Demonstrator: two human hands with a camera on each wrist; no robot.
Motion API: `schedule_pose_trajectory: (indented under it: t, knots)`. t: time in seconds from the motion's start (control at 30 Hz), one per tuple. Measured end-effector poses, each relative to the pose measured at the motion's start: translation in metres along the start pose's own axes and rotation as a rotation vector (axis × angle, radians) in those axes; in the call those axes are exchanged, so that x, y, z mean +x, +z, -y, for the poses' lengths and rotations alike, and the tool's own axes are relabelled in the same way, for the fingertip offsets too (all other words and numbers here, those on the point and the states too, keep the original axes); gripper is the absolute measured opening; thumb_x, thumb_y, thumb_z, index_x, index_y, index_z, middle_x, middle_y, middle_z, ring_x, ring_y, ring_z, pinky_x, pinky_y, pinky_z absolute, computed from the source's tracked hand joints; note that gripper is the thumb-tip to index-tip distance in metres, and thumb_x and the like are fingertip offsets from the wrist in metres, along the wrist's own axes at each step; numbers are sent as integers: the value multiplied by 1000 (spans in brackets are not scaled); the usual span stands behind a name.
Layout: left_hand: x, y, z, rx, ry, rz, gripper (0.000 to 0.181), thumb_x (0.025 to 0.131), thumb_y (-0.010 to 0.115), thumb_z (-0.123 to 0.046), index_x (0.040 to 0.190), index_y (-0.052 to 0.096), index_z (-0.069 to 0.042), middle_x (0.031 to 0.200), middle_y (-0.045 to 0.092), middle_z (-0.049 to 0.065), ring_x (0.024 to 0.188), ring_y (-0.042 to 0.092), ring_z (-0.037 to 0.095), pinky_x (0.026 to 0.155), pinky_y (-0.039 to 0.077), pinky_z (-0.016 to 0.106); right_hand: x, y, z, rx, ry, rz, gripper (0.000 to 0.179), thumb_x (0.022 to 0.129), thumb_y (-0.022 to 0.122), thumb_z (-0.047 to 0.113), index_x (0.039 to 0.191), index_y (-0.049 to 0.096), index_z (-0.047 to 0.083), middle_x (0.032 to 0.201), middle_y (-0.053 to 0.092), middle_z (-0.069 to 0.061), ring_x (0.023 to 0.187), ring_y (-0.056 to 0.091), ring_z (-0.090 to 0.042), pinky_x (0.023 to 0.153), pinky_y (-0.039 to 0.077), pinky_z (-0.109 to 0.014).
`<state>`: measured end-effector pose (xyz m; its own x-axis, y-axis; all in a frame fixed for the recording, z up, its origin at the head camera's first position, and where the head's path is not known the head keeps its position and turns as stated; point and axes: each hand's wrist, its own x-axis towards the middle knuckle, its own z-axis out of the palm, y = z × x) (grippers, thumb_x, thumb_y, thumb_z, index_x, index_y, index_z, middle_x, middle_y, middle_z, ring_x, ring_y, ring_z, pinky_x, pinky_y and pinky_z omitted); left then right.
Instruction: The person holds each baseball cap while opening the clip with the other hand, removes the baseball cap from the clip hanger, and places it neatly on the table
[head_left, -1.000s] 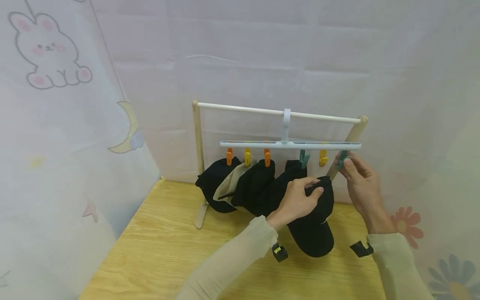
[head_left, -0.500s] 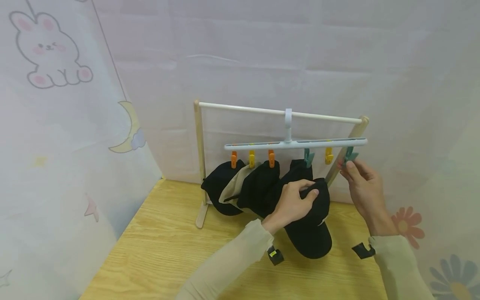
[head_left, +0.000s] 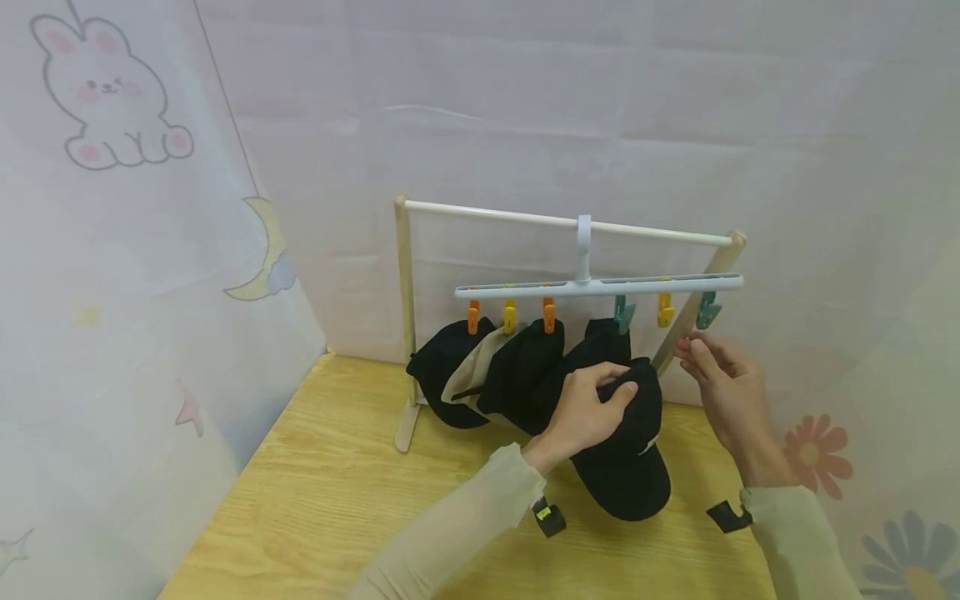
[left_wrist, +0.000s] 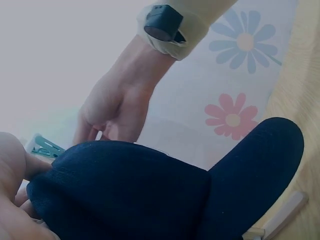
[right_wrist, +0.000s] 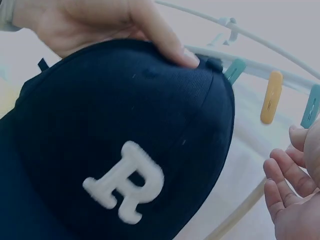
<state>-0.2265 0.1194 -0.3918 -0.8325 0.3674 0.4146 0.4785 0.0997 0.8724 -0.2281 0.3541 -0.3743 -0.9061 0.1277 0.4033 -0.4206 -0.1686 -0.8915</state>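
Note:
My left hand grips the crown of a black baseball cap, thumb on the outside and other fingers tucked at its edge. A raised white letter R shows on the cap's front in the right wrist view. My right hand is just below the end teal clothespin, fingers loosely bent and apart from it. The clothespin hangs from the right end of a pale blue hanger. A yellow clothespin beside it also holds nothing.
The hanger hooks over a white rod on a wooden stand. Several other caps, black ones and a beige one, hang from orange, yellow and teal clothespins on its left and middle. Below lies the wood-grain table; printed cloth surrounds it.
My right hand has let go of the end teal clothespin and dropped slightly below it. The hanger's right end has risen a little. My left hand still grips the cap in nearly the same place.

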Motion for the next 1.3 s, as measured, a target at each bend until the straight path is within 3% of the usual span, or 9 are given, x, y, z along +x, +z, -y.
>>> schedule_pose_trajectory:
  t: [0.17, 0.37, 0.67, 0.93, 1.07, 1.3]
  knots:
    - [-5, -1, 3, -20, 17, -3, 28, 108, 65, -24, 131, 74, -10, 133, 75, 2, 122, 68, 5, 110, 51, 28, -11, -8, -13, -65, 46, -28, 38, 108, 63, 13, 141, 63, -3, 115, 78, 3, 108, 74, -7, 97, 55, -15]
    - [-11, -2, 6, -9, 34, -2, 27, 108, 65, -23, 130, 74, -10, 133, 75, 2, 122, 69, 6, 110, 51, 28, -30, -13, -28, -243, 92, -12, 30, 110, 61, 18, 137, 68, 9, 117, 76, 10, 108, 72, -1, 95, 53, -10]
    - [-19, -5, 5, -26, 38, 8, 29, 108, 65, -22, 132, 73, -8, 135, 74, 5, 122, 70, 8, 108, 53, 27, -60, -17, -40, -539, 200, 20, 50, 112, 57, 32, 152, 55, 2, 124, 69, 27, 111, 67, 8, 92, 52, -8]
    - [-20, -2, 1, -62, 54, 5, 27, 108, 66, -21, 129, 74, -7, 130, 76, 6, 117, 70, 5, 105, 53, 24, -81, -28, -43, -596, 217, 76, 57, 114, 54, 30, 154, 46, -9, 129, 65, 27, 112, 66, 9, 92, 54, -11]
    - [-20, -2, 1, -59, 68, 3, 27, 108, 65, -22, 129, 74, -8, 130, 76, 6, 117, 71, 5, 105, 53, 24, -91, -31, -44, -609, 249, 112, 58, 115, 51, 32, 155, 45, -8, 130, 63, 29, 114, 65, 9, 92, 55, -13]
    - [-24, -3, -3, -76, 76, -8, 28, 108, 65, -22, 130, 74, -8, 131, 76, 5, 118, 70, 6, 104, 53, 24, -107, -33, -51, -535, 324, 76, 55, 115, 51, 31, 156, 44, -5, 129, 63, 29, 115, 66, 5, 94, 56, -16]
